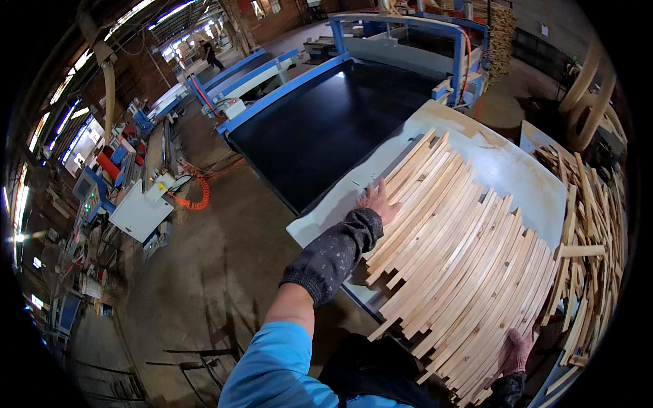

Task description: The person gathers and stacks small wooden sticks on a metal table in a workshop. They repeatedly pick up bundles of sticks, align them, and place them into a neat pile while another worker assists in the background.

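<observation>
A wide layer of pale wooden strips (456,251) lies side by side on a light grey tabletop (537,197), their ends uneven. My left hand (378,202) rests at the far left edge of the layer, fingers spread, touching the outermost strips. A dark speckled sleeve cover (337,251) wraps that forearm. At the near right edge, my right hand (517,352), in a pinkish glove, lies against the outer strips with its fingers extended. Part of the right hand's underside is hidden.
A black machine bed (333,122) with a blue frame (401,22) adjoins the tabletop. Loose strips (592,231) are heaped at the right. A white cabinet (141,209) with an orange coiled hose (198,194) stands left. Metal racks (204,370) sit on the floor. A person (212,56) is far off.
</observation>
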A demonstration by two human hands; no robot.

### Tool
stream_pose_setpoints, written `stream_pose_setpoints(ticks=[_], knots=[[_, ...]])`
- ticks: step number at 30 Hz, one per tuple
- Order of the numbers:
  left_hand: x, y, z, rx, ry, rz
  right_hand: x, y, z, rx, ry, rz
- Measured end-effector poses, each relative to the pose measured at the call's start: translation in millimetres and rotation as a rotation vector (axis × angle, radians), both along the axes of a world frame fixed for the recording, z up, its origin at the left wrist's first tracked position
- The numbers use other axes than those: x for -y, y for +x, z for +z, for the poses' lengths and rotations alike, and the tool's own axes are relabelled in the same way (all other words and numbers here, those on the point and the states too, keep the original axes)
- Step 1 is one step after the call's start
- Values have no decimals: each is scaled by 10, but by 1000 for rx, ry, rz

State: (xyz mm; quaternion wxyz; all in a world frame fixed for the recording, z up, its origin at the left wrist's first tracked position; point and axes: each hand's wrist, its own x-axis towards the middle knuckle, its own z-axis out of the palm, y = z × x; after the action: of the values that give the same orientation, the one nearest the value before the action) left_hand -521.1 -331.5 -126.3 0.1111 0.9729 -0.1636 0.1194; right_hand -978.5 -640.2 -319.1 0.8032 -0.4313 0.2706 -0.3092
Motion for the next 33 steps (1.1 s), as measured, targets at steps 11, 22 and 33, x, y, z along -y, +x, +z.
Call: stream_pose_setpoints(ticks=[11, 22, 33], knots=[[-1417, 2215, 644, -84, -26, -91, -973, 2079, 769, -95, -2, 80], [-3288, 4932, 1842, -227, 89, 4, -3242, 4858, 2150, -21, 81, 91], [-4474, 6620, 2540, -255, 198, 290, -4698, 7440, 2760, 11, 32, 145]])
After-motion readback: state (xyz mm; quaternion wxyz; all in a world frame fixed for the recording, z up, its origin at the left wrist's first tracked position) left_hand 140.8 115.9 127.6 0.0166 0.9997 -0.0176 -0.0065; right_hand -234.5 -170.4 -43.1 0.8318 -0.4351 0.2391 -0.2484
